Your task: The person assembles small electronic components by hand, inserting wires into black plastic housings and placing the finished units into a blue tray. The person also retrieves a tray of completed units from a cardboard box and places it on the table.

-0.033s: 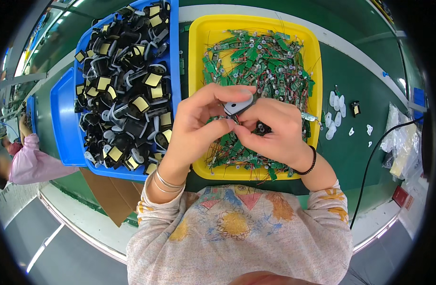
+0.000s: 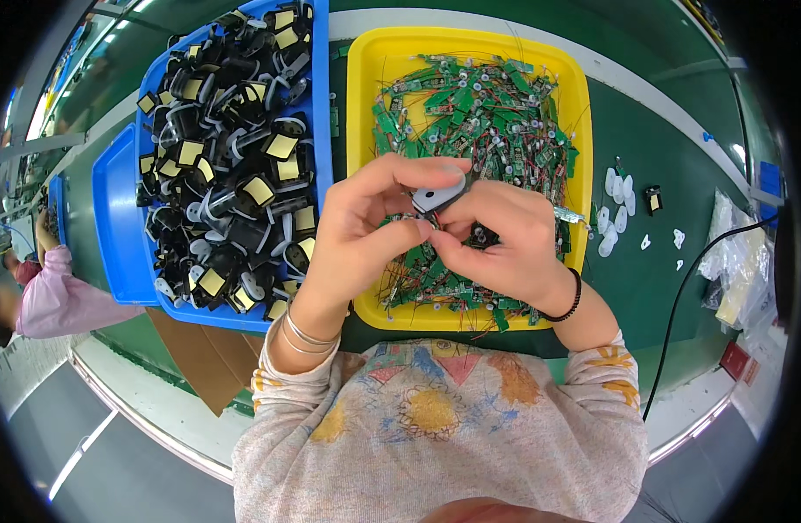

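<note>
Over the yellow tray (image 2: 357,105), my left hand (image 2: 361,222) grips a small grey-and-black plastic housing (image 2: 439,195) between thumb and fingers. My right hand (image 2: 505,228) is closed at the near side of the same housing, its thumb and index fingertips pinched together beside my left thumb. What lies between those fingertips is mostly hidden. Beneath both hands, the tray holds a heap of green circuit boards (image 2: 461,100) with thin red and black wires. To the left, a blue bin (image 2: 321,113) is piled with black-and-grey plastic housings (image 2: 235,227), many bearing pale yellow pads.
Right of the tray lie several white oval pieces (image 2: 621,190), a small black part (image 2: 652,200) and tiny white bits (image 2: 678,237). A black cable (image 2: 679,296) curves past clear plastic bags (image 2: 736,253). Another person's pink sleeve (image 2: 64,301) shows at far left, near brown cardboard (image 2: 195,349).
</note>
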Motion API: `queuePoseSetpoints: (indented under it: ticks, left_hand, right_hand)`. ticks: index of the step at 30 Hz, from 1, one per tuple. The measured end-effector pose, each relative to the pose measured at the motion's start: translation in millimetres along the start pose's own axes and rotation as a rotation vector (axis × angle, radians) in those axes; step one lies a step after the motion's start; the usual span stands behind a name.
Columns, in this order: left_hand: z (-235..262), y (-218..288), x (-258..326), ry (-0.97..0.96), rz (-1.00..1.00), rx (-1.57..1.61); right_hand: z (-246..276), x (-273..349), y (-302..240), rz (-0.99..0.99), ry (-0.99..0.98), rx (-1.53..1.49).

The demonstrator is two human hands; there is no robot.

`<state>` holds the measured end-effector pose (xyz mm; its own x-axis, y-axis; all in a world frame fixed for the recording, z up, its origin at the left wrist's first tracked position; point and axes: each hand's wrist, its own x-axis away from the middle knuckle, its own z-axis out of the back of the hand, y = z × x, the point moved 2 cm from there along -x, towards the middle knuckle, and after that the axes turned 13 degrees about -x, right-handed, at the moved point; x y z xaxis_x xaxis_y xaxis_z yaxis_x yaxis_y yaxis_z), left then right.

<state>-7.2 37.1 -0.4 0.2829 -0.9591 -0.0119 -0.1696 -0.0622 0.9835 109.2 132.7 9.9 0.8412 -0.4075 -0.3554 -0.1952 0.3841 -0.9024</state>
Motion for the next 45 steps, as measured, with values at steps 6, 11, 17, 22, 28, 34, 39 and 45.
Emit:
queuePoseSetpoints:
  ticks: [6,11,17,22,28,34,39,45]
  left_hand:
    - [3.8,0.3,0.0,-0.038,0.05,0.108]
    - [4.6,0.3,1.0,-0.028,0.038,0.022]
    - [2.9,6.5,2.1,0.02,0.054,-0.084]
    - [-3.3,8.2,0.3,0.061,-0.028,-0.086]
    - [-0.4,6.1,1.2,0.084,0.126,-0.104]
    - [0.1,11.3,2.9,0.105,0.058,-0.237]
    - [-3.3,12.3,-0.2,0.142,-0.059,-0.472]
    - [3.6,77.2,13.1,-0.082,-0.263,-0.725]
  right_hand:
    - [-1.0,-0.8,-0.2,-0.031,0.005,-0.02]
    - [0.4,-2.1,0.9,-0.069,-0.009,-0.134]
    - [2.9,2.4,9.9,-0.281,0.022,-0.585]
    - [4.7,0.8,11.7,-0.244,-0.029,-0.492]
    - [2.6,-4.2,3.8,-0.089,-0.138,-0.131]
    - [3.2,-6.8,1.5,-0.041,-0.134,-0.063]
    - [8.6,-5.5,-7.3,-0.21,-0.113,-0.06]
    - [68.2,-64.8,12.3,-0.016,-0.022,0.524]
